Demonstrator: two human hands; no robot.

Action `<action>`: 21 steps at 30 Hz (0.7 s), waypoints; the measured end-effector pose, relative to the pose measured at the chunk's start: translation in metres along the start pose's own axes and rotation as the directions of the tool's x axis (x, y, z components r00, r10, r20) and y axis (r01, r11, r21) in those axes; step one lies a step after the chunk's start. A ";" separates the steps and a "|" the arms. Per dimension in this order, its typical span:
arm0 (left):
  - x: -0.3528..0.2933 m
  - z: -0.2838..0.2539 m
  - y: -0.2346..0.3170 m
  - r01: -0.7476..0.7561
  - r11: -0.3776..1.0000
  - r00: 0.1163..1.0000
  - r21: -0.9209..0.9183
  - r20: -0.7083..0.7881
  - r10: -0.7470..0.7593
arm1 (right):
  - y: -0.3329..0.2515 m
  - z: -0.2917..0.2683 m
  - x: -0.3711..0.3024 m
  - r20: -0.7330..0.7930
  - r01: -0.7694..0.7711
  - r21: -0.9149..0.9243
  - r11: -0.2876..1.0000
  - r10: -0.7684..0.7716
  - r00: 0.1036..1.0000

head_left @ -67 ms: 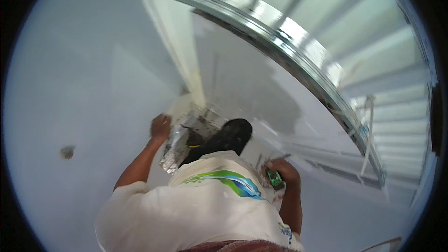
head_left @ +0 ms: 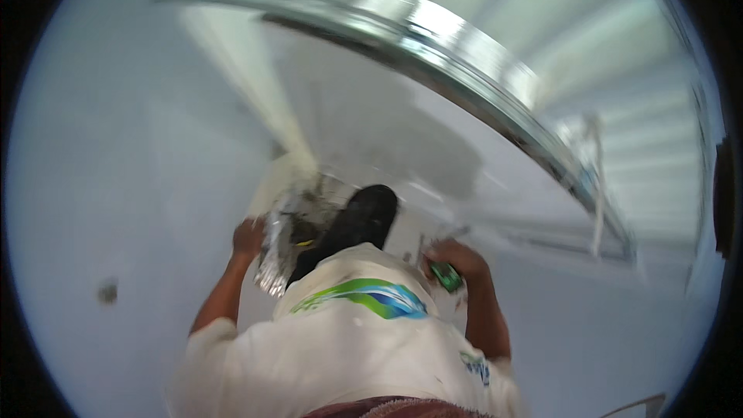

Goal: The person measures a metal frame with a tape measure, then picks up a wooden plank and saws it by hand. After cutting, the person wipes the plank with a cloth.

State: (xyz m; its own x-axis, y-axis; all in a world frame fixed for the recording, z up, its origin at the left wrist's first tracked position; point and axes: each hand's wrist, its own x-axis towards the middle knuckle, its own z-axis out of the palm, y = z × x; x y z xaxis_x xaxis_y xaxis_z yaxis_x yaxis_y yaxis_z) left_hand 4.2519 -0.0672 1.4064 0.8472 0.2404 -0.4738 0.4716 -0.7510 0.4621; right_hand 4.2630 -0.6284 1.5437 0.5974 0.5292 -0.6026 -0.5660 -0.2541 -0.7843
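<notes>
1. The right hand (head_left: 461, 258) has its fingers clamped round a green gadget (head_left: 446, 278), beside the white shirt (head_left: 325, 360); a steady grip suits it.
2. The left hand (head_left: 248, 237) is by crinkled foil (head_left: 270, 272); I can't tell whether its fingers grip it.

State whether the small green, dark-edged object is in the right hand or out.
In: the right hand curls around the small green, dark-edged object; its green face shows, though blurred.
</notes>
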 end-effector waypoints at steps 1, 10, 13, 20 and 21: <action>-0.005 0.024 -0.026 -0.054 0.997 0.995 -0.048 0.082 0.058 | -0.012 0.003 0.010 -0.033 -0.111 0.017 0.994 0.112 0.993; -0.042 0.143 -0.053 0.176 0.721 0.983 -0.670 0.088 -0.159 | -0.059 -0.004 0.130 0.090 0.153 -0.536 0.830 -0.123 0.988; -0.033 0.155 -0.032 0.175 0.730 0.984 -0.661 0.091 -0.153 | -0.036 0.000 0.186 0.041 0.201 -0.590 0.782 -0.220 0.975; -0.013 0.163 -0.030 0.029 0.799 0.994 -0.600 -0.063 -0.084 | 0.029 -0.002 0.364 -0.053 0.191 -0.795 0.576 -0.380 0.924; -0.020 0.159 -0.039 -0.004 0.791 0.993 -0.612 -0.092 -0.067 | 0.038 0.002 0.385 0.048 0.258 -0.811 0.525 -0.380 0.924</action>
State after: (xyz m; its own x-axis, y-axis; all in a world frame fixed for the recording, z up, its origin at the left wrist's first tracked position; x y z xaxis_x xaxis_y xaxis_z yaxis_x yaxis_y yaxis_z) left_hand 4.1771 -0.1401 1.2789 0.8328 0.3457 -0.4325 0.5197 -0.2188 0.8259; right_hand 4.4698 -0.4328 1.2820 0.7399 0.6240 -0.2512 0.3179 -0.6535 -0.6869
